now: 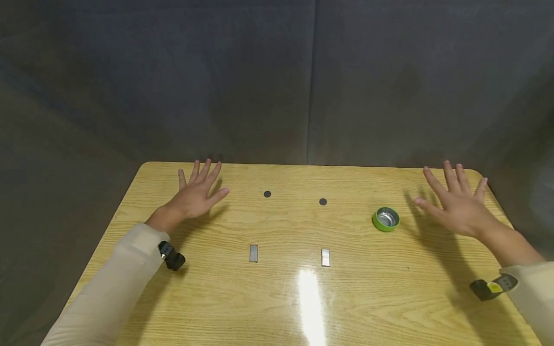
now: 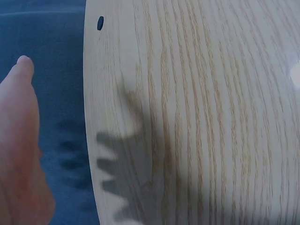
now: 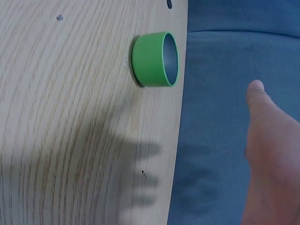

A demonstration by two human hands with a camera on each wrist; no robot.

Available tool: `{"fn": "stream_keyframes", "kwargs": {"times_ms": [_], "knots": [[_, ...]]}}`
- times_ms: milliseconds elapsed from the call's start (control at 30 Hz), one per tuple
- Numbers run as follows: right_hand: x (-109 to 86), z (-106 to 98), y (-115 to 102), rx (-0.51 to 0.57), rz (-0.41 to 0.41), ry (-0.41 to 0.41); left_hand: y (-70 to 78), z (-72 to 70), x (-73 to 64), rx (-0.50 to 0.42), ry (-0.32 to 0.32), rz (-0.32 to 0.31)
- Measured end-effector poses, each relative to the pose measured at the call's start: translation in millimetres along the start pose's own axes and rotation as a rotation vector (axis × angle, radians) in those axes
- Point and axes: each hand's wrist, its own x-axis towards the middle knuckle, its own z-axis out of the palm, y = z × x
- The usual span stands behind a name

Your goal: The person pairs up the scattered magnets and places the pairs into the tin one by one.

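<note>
My left hand [image 1: 195,198] is held over the far left of the table with its fingers spread, holding nothing. On the right, my right hand [image 1: 460,209] is spread the same way and also holds nothing. A small green bowl [image 1: 378,224] with a metallic inside stands upright just left of the right hand, apart from it. Its green outer wall [image 3: 149,60] shows in the right wrist view. Two flat black discs lie towards the back, a left one [image 1: 267,194] and a right one [image 1: 323,202]. Nearer lie a grey rectangular plate [image 1: 253,253] and a shinier, dark-edged one [image 1: 325,258].
The wood-grain table [image 1: 207,298] has rounded far corners. Behind it hangs a dark grey cloth [image 1: 259,86] with a vertical seam. A bright reflection lies near the front middle. Small black devices sit at the left cuff [image 1: 171,255] and right cuff [image 1: 493,287].
</note>
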Motion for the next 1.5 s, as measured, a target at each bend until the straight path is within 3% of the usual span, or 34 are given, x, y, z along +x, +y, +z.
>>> {"fn": "stream_keyframes", "kwargs": {"times_ms": [300,733,1100,1500], "knots": [[-1.9,0.3,-13.5,-0.008,-0.051,0.015,3.7,-3.1,-7.2,0.026,0.002,0.032],[-7.4,7.5,-30.9,-0.014,-0.131,0.038,10.5,1.2,-22.6,0.005,0.014,0.126],[-11.8,12.5,-51.8,0.006,-0.239,0.065,15.3,9.1,-36.1,0.01,0.02,0.183],[-14.5,20.9,-72.1,0.045,-0.382,0.082,19.2,18.5,-50.5,-0.057,0.043,0.262]]}}
